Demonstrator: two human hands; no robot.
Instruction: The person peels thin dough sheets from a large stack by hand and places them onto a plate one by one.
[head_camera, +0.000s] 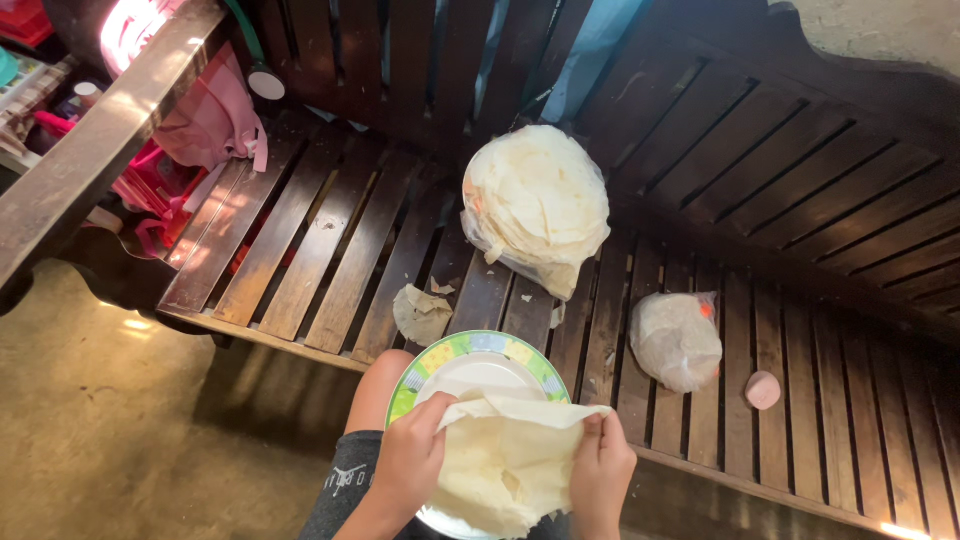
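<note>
— What have you got there, seen from the head camera?

— A thin, pale cream wrapper sheet (505, 460), floppy and creased, with a ragged lower edge. My left hand (412, 462) pinches its left side and my right hand (600, 468) pinches its right side, both closed on it, hands apart with the sheet stretched between them.

— Where is it, and which way does it run?

— It hangs over a white plate with a green and yellow patterned rim (452, 349), which sits on my knee (380, 385). Its folded top edge runs left to right from hand to hand; the rest droops toward me.

— And around you?

— A dark slatted wooden bench (330, 260). On it, a round stack of wrappers in a clear bag (537, 200), a smaller bagged bundle (676, 340) to its right, a small pink round thing (763, 390) beyond that, and a torn scrap (420, 313) just beside the plate. Pink cloth (215, 115) lies at the bench's left end. The floor (110, 430) is dull brown concrete.
</note>
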